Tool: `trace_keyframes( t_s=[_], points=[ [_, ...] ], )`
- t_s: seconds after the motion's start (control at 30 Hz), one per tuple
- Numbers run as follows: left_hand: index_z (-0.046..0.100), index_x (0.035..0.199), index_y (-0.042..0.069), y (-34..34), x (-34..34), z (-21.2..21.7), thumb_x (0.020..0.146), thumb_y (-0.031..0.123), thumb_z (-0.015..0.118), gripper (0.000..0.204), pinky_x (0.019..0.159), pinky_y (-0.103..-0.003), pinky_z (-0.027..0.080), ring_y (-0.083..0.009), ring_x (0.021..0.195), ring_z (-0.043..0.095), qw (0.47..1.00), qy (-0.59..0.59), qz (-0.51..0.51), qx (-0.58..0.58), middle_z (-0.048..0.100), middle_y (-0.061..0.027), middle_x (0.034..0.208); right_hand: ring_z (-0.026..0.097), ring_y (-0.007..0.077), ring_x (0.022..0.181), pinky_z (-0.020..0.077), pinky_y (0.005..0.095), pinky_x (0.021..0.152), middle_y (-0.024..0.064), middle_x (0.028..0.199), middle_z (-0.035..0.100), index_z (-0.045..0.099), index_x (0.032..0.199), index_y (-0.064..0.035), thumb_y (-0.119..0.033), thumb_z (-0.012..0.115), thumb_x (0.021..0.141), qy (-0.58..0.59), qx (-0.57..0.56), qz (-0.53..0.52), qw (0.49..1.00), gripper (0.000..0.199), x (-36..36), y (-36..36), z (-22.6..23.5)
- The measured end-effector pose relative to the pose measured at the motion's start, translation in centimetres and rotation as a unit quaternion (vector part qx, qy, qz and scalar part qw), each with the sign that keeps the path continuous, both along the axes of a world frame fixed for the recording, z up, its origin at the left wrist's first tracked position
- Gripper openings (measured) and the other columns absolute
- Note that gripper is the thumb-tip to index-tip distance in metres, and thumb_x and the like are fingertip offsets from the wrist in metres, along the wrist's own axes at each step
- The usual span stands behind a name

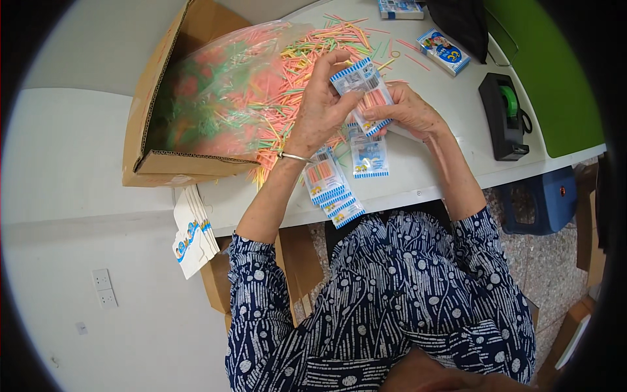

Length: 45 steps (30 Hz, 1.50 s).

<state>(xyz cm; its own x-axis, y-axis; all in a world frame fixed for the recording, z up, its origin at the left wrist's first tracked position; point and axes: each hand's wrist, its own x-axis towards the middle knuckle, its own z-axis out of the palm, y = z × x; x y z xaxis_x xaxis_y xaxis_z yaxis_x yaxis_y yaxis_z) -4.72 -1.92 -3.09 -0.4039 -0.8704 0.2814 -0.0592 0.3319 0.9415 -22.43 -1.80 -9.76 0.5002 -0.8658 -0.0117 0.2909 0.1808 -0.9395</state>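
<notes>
Between my two hands is a small clear packet (358, 80) with blue-and-white striped ends, pink sticks showing inside. My left hand (321, 104) grips its left side with thumb and fingers. On the lower right side my right hand (413, 112) pinches it, thumb on the front. Just below, a similar packet (370, 157) lies flat on the table. An overlapping row of filled packets (324, 179) reaches the table's front edge, near my left wrist. Behind my left hand spreads a heap of thin pink, green and yellow sticks (302, 68).
An open cardboard box (145, 98) lies at left, a clear bag of sticks (222, 85) spilling from it. At right are a black tape dispenser (499, 121) and a small blue-and-white box (444, 51). Folded white cartons (196, 235) hang at the front-left edge. A blue stool (542, 202) stands below.
</notes>
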Motion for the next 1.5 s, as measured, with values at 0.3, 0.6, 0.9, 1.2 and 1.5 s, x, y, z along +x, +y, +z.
trace_keyframes(
  t_s=[0.3, 0.6, 0.9, 1.2, 1.5],
  points=[
    [0.041, 0.125, 0.002, -0.3, 0.6, 0.3, 0.079, 0.004, 0.069, 0.054, 0.082, -0.028, 0.05, -0.0153, 0.095, 0.06, 0.997, -0.038, -0.002, 0.063, 0.058, -0.0115, 0.103, 0.06, 0.0073, 0.052, 0.0479, 0.0189, 0.046, 0.005, 0.071, 0.066, 0.068, 0.085, 0.0009, -0.024, 0.077, 0.077, 0.03, -0.004, 0.033, 0.999, 0.027, 0.0, 0.2, 0.1],
    [0.05, 0.119, 0.0, 0.0, 1.3, -0.1, 0.081, 0.006, 0.071, 0.043, 0.078, -0.023, 0.049, -0.0106, 0.092, 0.059, 0.995, -0.09, -0.001, 0.032, 0.06, -0.0071, 0.1, 0.058, 0.0061, 0.047, 0.0455, 0.0177, 0.043, 0.004, 0.066, 0.065, 0.067, 0.083, 0.0018, -0.026, 0.076, 0.078, 0.049, -0.011, 0.049, 0.998, 0.03, 0.1, 0.4, 0.1],
    [0.055, 0.116, -0.002, 0.3, 2.6, 1.2, 0.083, 0.008, 0.069, 0.037, 0.077, -0.022, 0.049, -0.0115, 0.089, 0.061, 0.99, -0.131, 0.009, 0.053, 0.065, -0.0059, 0.099, 0.057, 0.0053, 0.051, 0.0446, 0.0182, 0.046, 0.0051, 0.073, 0.067, 0.068, 0.092, 0.0016, -0.022, 0.073, 0.081, 0.091, -0.035, 0.083, 0.992, 0.027, 0.8, 0.7, 0.7],
    [0.063, 0.108, 0.0, 2.3, 9.3, 0.3, 0.082, 0.017, 0.07, 0.031, 0.079, -0.028, 0.047, -0.0108, 0.09, 0.059, 0.928, -0.32, -0.064, 0.178, 0.066, -0.0034, 0.098, 0.056, 0.0026, 0.054, 0.0418, 0.0166, 0.047, 0.0029, 0.074, 0.068, 0.066, 0.092, -0.002, -0.028, 0.069, 0.083, 0.103, -0.09, -0.074, 0.988, 0.027, -0.5, 0.0, 0.5],
    [0.059, 0.113, 0.003, 2.3, 3.0, -4.4, 0.075, 0.02, 0.074, 0.045, 0.089, -0.039, 0.043, -0.0288, 0.102, 0.054, 0.882, -0.382, 0.001, -0.276, 0.063, -0.0127, 0.105, 0.054, 0.0019, 0.054, 0.0408, 0.0153, 0.048, -0.0017, 0.07, 0.064, 0.065, 0.081, -0.0072, -0.032, 0.063, 0.089, 0.107, -0.052, -0.099, 0.988, 0.027, -0.5, -0.6, -1.0]
  ],
)
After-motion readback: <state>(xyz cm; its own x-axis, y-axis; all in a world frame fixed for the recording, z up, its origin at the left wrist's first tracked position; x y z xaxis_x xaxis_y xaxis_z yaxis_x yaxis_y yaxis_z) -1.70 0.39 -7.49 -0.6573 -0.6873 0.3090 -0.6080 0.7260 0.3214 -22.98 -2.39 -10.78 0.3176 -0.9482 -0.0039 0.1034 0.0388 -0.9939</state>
